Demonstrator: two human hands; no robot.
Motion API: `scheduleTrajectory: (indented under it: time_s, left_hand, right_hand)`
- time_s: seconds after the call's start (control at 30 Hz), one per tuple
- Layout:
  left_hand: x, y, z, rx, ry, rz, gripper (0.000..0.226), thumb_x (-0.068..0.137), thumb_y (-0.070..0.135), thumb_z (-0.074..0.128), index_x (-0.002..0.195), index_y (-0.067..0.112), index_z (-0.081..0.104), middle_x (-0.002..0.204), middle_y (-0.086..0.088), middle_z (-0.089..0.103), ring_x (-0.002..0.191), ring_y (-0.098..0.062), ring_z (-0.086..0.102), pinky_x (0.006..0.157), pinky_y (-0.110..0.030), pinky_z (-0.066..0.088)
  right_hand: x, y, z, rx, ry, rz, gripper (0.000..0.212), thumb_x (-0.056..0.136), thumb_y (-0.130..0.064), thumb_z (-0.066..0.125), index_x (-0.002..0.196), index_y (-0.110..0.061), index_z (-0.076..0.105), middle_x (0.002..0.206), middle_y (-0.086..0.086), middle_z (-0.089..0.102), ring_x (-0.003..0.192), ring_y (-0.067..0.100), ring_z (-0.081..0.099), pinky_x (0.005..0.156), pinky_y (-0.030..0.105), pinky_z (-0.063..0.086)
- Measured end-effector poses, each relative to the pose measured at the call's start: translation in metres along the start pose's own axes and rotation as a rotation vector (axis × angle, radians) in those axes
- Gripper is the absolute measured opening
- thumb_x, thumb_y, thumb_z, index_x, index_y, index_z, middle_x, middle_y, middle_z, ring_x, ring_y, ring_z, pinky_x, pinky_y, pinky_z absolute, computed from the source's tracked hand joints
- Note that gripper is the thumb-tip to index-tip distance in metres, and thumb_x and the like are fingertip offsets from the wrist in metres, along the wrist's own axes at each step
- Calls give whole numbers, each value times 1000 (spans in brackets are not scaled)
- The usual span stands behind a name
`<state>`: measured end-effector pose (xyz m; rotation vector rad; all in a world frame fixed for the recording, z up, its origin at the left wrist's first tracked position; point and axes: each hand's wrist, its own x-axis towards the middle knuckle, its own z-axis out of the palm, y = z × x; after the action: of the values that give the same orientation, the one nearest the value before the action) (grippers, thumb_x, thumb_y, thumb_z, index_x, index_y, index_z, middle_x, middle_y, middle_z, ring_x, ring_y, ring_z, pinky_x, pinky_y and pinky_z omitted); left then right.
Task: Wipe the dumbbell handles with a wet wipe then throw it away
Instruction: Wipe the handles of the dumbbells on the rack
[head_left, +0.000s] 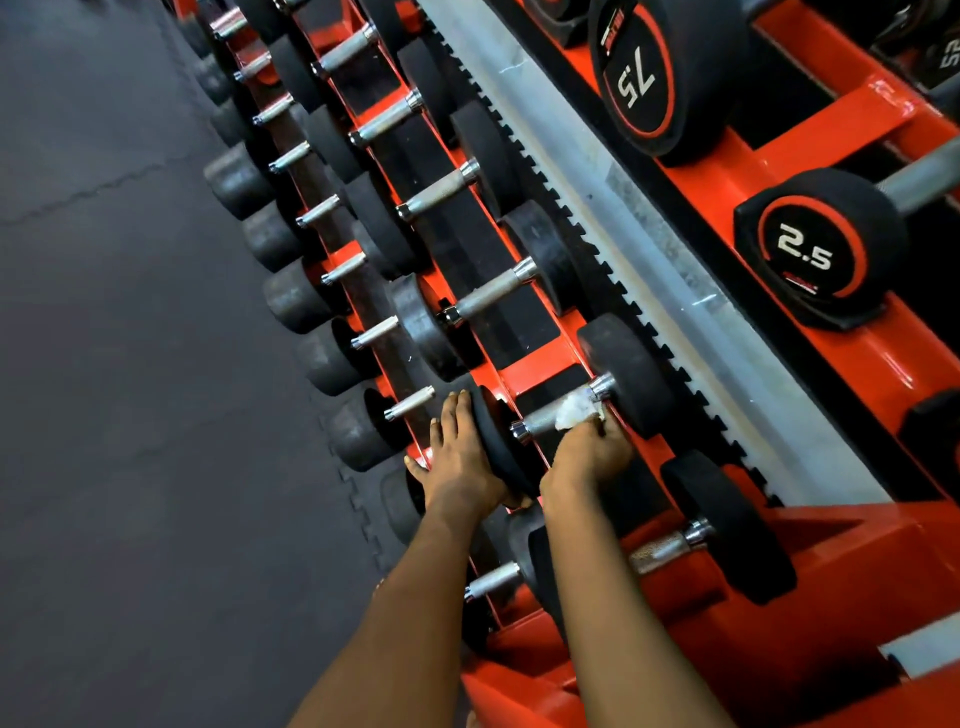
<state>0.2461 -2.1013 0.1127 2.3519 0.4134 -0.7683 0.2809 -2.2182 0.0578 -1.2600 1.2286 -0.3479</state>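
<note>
Our left hand (460, 460) lies flat, fingers straight, against the near head (501, 452) of the dumbbell (535, 422), steadying it on the orange rack (532, 371); should that press slacken, we think the dumbbell may roll. Our right hand (587, 460) curls round the handle (543, 417), gripping the wet wipe (576, 410) bunched by the far head (631, 374), so we risk skipping the handle's bare near end
</note>
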Motion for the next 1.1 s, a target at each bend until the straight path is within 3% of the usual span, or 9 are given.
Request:
scheduleTrajectory:
  time_s: [0.07, 0.2, 0.33, 0.47, 0.57, 0.63, 0.8, 0.97, 1.1]
  left_hand:
    - [0, 0, 0, -7, -5, -7, 151, 56, 30, 97, 159, 31, -13, 166, 16, -16, 156, -20, -9, 115, -71, -2]
    - [-1, -1, -1, 5, -1, -6, 155, 52, 33, 98, 159, 30, -15, 166, 15, -16, 156, -20, -10, 115, -71, -2]
    - [1, -3, 0, 9, -2, 5, 156, 52, 34, 98, 159, 30, -15, 166, 15, -17, 156, -20, -9, 115, -72, -1]
    - [1, -2, 1, 10, -8, -4, 153, 56, 32, 97, 159, 31, -15, 166, 16, -17, 156, -21, -9, 115, -72, -1]
    - [0, -2, 2, -2, 3, 5, 149, 58, 30, 96, 159, 32, -14, 166, 16, -16, 156, -21, -8, 115, -72, -1]
    - [1, -3, 2, 0, 23, 10, 145, 60, 30, 94, 159, 32, -12, 166, 16, -15, 156, -21, -6, 114, -73, 0]
    - [1, -3, 1, -2, 3, 0, 149, 57, 28, 95, 159, 32, -13, 166, 17, -16, 156, -21, -6, 115, -72, 1]
    - [2, -4, 2, -3, 5, 11, 152, 54, 31, 97, 159, 31, -13, 166, 17, -16, 156, -21, -7, 114, -72, -2]
    - [2, -5, 1, -11, 3, 10, 151, 55, 32, 96, 159, 31, -13, 166, 16, -16, 156, -21, -6, 114, -72, -2]
  right_hand:
    - [0, -15, 7, -6, 3, 29, 26, 85, -20, 60, 104, -12, 75, 95, 4, 76, 86, 23, 72, 79, 38, 60]
    - [17, -29, 10, -27, -71, 276, 18, 82, -22, 69, 91, -7, 74, 84, 3, 72, 68, 18, 66, 45, 17, 50]
    - [6, -1, -8, -100, -55, 121, 21, 89, -17, 61, 101, -9, 76, 89, 7, 73, 78, 21, 67, 75, 33, 57]
    - [-3, 9, -7, -140, -61, -13, 27, 87, -20, 58, 109, -18, 73, 98, 3, 75, 89, 19, 72, 85, 40, 59]
    - [4, -19, 10, -10, 34, 7, 26, 90, -14, 53, 109, -12, 72, 104, 4, 73, 91, 20, 70, 79, 31, 55]
    - [-2, -20, 13, -103, 64, -12, 27, 91, -13, 53, 110, -7, 71, 102, 9, 72, 90, 25, 69, 75, 31, 53]
    - [-19, 25, -13, -328, -197, 28, 15, 91, -11, 63, 99, -11, 75, 93, 10, 75, 88, 27, 71, 82, 42, 58]
    - [0, -25, 7, -64, 71, -35, 17, 94, -13, 59, 103, -7, 73, 95, 4, 72, 79, 15, 65, 70, 27, 48]
    - [-25, 4, -11, -349, -165, 26, 24, 95, -24, 63, 98, -2, 72, 94, 17, 73, 82, 26, 68, 70, 34, 52]
